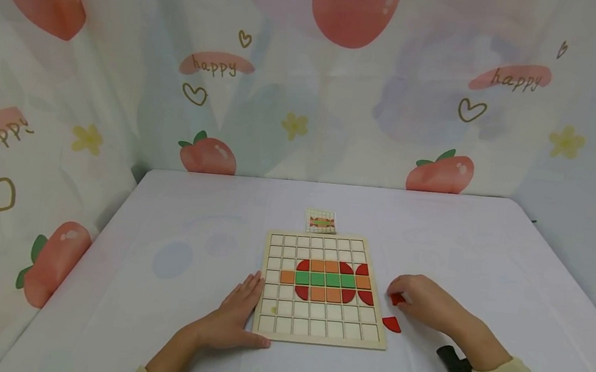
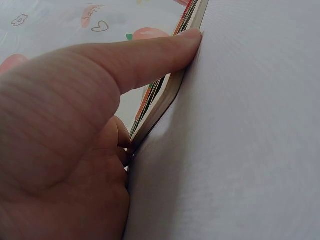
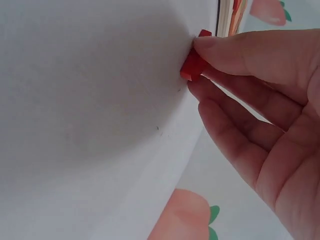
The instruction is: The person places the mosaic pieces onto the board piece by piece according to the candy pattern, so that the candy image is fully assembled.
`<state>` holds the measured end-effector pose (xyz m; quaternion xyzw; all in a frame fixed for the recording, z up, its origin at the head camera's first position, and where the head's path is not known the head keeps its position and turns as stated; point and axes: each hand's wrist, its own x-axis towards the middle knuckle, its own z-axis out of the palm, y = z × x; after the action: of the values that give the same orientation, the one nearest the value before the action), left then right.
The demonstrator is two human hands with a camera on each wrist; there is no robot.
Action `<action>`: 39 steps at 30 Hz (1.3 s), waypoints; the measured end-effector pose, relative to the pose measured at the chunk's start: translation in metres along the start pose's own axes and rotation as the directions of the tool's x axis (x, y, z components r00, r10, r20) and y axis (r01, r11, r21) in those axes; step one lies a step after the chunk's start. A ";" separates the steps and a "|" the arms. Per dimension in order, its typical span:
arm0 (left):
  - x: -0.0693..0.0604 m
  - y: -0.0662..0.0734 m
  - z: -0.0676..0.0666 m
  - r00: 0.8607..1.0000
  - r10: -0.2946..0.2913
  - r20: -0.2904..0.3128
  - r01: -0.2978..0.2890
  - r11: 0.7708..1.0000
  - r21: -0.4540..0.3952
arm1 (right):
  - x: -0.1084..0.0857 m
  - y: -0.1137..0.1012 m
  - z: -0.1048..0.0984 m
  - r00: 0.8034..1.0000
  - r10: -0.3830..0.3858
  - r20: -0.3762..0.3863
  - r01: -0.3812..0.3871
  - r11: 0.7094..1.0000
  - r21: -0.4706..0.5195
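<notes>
A wooden grid board (image 1: 319, 340) lies on the table, with green and orange squares and red quarter-round tiles set in its middle rows. My left hand (image 1: 230, 319) rests against the board's left side, fingers extended, its thumb (image 2: 160, 57) on the front edge. To the right of the board, my right hand (image 1: 423, 300) pinches a red tile (image 3: 194, 64) between thumb and fingers, close to the tabletop. Much of that tile is hidden by the fingers in the head view. Another red quarter-round tile (image 1: 391, 324) lies just off the board's right edge.
Behind the board is a small pattern card (image 1: 321, 221) showing a similar coloured figure on a grid. A white cloth (image 1: 206, 212) covers the table. Printed curtains (image 1: 340, 105) hang at the back and left. Black wrist straps (image 1: 454, 361) sit at both wrists.
</notes>
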<state>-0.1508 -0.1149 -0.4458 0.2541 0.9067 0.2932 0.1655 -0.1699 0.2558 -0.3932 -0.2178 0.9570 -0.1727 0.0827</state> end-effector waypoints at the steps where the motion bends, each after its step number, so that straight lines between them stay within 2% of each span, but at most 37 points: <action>1: 0.000 0.000 0.000 1.000 -0.002 0.001 0.002 1.000 -0.002 | 0.000 0.001 0.001 1.000 -0.003 -0.001 0.003 1.000 -0.003; 9: -0.001 0.002 0.000 1.000 -0.004 0.007 0.004 1.000 0.000 | 0.005 -0.004 0.002 1.000 0.000 -0.015 0.000 1.000 -0.013; 23: -0.001 0.003 -0.002 1.000 -0.004 0.007 0.004 1.000 -0.003 | 0.027 -0.029 0.002 0.997 -0.061 -0.044 0.060 0.998 -0.006; 27: -0.002 0.002 -0.003 1.000 -0.002 0.008 0.002 1.000 0.000 | 0.036 -0.036 0.004 0.992 -0.112 -0.051 0.112 0.994 -0.018; 32: -0.002 0.001 -0.003 1.000 0.020 0.002 -0.020 1.000 0.001 | 0.047 -0.044 0.006 0.977 -0.198 -0.076 0.196 0.980 -0.044; 39: -0.002 0.001 -0.002 1.000 0.004 0.008 -0.004 1.000 0.002 | 0.061 -0.053 0.009 0.958 -0.273 -0.087 0.270 0.962 -0.048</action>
<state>-0.1497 -0.1160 -0.4432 0.2574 0.9057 0.2916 0.1684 -0.2014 0.1816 -0.3867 -0.3403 0.9238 -0.1751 0.0096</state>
